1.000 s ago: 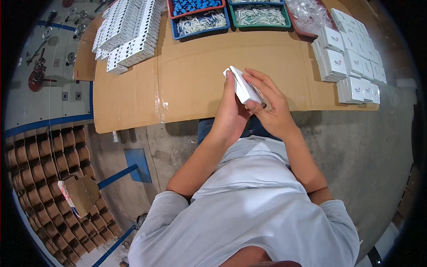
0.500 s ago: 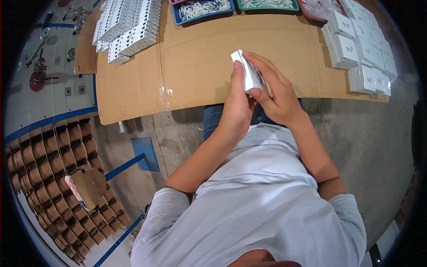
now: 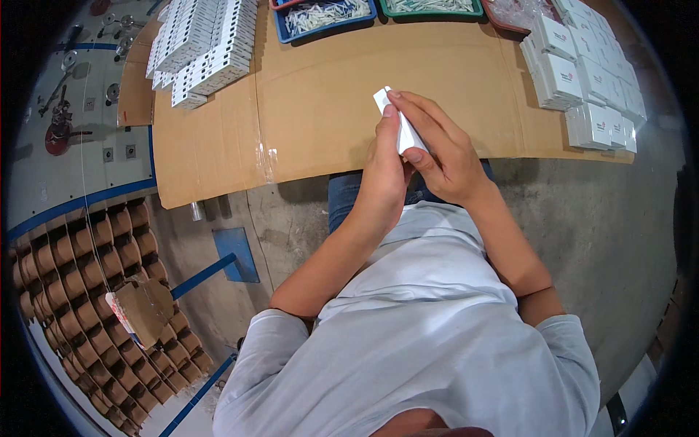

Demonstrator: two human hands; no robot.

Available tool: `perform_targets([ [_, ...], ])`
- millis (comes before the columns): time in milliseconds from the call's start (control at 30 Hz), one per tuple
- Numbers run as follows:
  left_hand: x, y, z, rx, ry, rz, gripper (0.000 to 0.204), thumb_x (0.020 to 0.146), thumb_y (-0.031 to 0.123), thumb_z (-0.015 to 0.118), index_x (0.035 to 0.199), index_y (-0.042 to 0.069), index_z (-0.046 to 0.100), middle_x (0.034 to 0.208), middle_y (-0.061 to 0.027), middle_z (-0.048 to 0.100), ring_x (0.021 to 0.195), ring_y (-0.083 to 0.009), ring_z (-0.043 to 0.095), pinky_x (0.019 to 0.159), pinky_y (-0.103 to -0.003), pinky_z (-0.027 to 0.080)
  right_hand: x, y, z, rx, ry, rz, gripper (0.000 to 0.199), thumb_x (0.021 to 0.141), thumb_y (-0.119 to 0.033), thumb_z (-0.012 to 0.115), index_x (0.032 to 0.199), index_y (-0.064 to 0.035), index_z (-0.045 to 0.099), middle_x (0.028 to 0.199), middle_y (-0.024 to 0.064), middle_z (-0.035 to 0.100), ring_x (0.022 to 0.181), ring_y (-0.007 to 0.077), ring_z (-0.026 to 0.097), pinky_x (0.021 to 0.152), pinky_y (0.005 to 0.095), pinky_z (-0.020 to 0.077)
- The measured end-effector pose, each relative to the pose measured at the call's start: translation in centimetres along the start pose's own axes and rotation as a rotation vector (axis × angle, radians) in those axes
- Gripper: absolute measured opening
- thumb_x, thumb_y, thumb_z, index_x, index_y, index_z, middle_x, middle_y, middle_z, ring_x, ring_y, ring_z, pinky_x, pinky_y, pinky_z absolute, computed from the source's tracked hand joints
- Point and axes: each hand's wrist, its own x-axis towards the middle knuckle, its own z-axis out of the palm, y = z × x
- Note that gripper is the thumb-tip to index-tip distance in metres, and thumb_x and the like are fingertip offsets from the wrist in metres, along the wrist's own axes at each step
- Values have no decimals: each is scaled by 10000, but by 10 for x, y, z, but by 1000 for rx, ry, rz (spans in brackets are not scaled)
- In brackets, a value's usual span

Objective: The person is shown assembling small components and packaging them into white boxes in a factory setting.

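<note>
Between my two hands is a small white carton (image 3: pixel 409 138), tilted above the near edge of the cardboard-covered table (image 3: pixel 328 102). My left hand (image 3: pixel 384 156) grips its left side, the thumb pressed along it near the top end. Over the right side of the carton wraps my right hand (image 3: pixel 448 153), fingers reaching to the top and thumb low on the near end. The carton's right face and underside are hidden by my fingers.
White boxes with dark square marks (image 3: pixel 211 51) are stacked at the far left. More white boxes (image 3: pixel 590 80) are piled at the right. Along the far edge stand a blue tray (image 3: pixel 320 28) and a green tray (image 3: pixel 429 16) of small pieces, plus a reddish tray with clear bags (image 3: pixel 517 14).
Both hands have stayed around the carton, shifting very slightly, and the right hand now covers more of its right side. The whole scene has moved a little to the left.
</note>
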Motion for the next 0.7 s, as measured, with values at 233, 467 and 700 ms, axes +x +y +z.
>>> perform_targets([
  [233,0,-7,-3,18,19,-31,516,1062,557,373,1267,108,521,1098,-32,607,1015,-130,600,873,-312,487,-2,-3,8,-42,84,-60,511,1044,-362,514,1386,15,554,1323,223,613,1163,405,622,964,418,521],
  [467,0,-16,-2,-53,-26,-25,474,1070,517,372,1304,123,491,1192,-29,581,1144,-158,571,993,-356,458,-9,-3,9,54,121,49,478,1069,-353,460,1371,1,571,1317,226,627,1211,406,613,983,416,518],
  [700,-4,-14,4,-88,-28,42,461,1074,499,378,1303,115,487,1211,-42,578,1182,-166,553,1027,-358,436,-6,-2,7,82,113,4,494,1077,-372,432,1388,-12,567,1350,218,616,1245,404,598,1028,421,493],
])
